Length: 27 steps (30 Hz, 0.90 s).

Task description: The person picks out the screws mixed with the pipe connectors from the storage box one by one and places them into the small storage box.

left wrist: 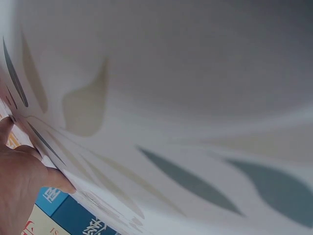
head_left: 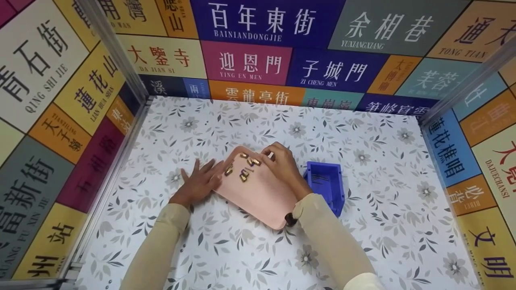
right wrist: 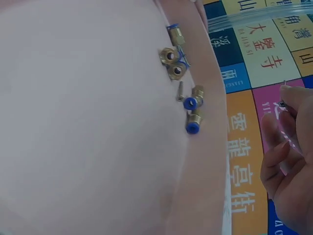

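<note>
A pink tray (head_left: 262, 197) lies at an angle on the table and bears several brass pneumatic fittings (head_left: 244, 175) with blue collars. Among them, in the right wrist view, lies a loose screw (right wrist: 180, 92). My left hand (head_left: 196, 186) rests at the tray's left edge, fingers spread. Over the tray's far right edge, my right hand (head_left: 283, 163) pinches a small screw (right wrist: 282, 103) between thumb and fingertip. To the right of that forearm stands a blue bin (head_left: 339, 189) with several thin screws (head_left: 321, 177) inside. The left wrist view catches mostly tablecloth and part of the left hand (left wrist: 22, 181).
A floral cloth (head_left: 379, 169) covers the table. Panels with printed street names (head_left: 246, 64) wall it at the back and both sides, with clear corner posts (head_left: 121, 48). A dark round object (head_left: 290, 219) shows at the right cuff.
</note>
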Tool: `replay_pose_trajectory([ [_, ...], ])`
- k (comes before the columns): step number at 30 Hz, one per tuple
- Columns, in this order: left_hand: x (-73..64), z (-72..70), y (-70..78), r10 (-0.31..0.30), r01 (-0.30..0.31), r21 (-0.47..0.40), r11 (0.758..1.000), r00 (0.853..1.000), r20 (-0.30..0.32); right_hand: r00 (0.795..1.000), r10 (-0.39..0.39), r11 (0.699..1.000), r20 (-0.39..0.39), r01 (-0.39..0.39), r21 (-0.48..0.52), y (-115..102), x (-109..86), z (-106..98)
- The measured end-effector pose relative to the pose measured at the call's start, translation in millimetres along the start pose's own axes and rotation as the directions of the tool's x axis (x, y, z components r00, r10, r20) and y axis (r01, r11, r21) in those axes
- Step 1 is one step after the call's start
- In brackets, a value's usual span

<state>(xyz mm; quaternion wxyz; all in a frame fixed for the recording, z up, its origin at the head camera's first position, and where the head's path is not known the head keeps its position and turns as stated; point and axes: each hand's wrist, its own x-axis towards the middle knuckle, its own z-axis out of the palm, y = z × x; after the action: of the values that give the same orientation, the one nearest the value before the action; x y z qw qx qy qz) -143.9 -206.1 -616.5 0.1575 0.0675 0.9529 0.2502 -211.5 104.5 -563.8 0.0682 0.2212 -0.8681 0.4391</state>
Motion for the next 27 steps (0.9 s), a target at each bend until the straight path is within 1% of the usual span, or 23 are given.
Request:
replay_pose_trajectory([
  [3, 0.0, 0.4, -0.5, 0.002, -0.002, -0.006, 1.0, 1.0, 0.006, 1.0, 0.008, 1.0, -0.024, -0.008, 0.005, 2, -0.9, -11],
  [8, 0.0, 0.8, -1.5, 0.004, -0.004, -0.009, 1.0, 1.0, 0.002, 0.996, 0.019, 1.0, -0.088, -0.019, 0.008, 6, -2.4, -31],
  [13, 0.7, 1.1, -1.4, 0.004, -0.004, -0.017, 1.0, 1.0, -0.001, 0.991, 0.012, 1.0, -0.134, -0.011, 0.009, 14, -6.5, -53],
  [21, -0.3, -0.1, 1.1, -0.019, 0.02, -0.011, 1.0, 1.0, 0.008, 0.983, 0.034, 0.999, -0.18, -0.036, -0.005, 33, -19.3, -82],
  [27, -1.8, -0.9, 3.4, -0.036, 0.036, -0.012, 0.999, 0.999, 0.011, 0.972, 0.039, 0.999, -0.23, -0.046, -0.021, 45, -29.5, -99],
])
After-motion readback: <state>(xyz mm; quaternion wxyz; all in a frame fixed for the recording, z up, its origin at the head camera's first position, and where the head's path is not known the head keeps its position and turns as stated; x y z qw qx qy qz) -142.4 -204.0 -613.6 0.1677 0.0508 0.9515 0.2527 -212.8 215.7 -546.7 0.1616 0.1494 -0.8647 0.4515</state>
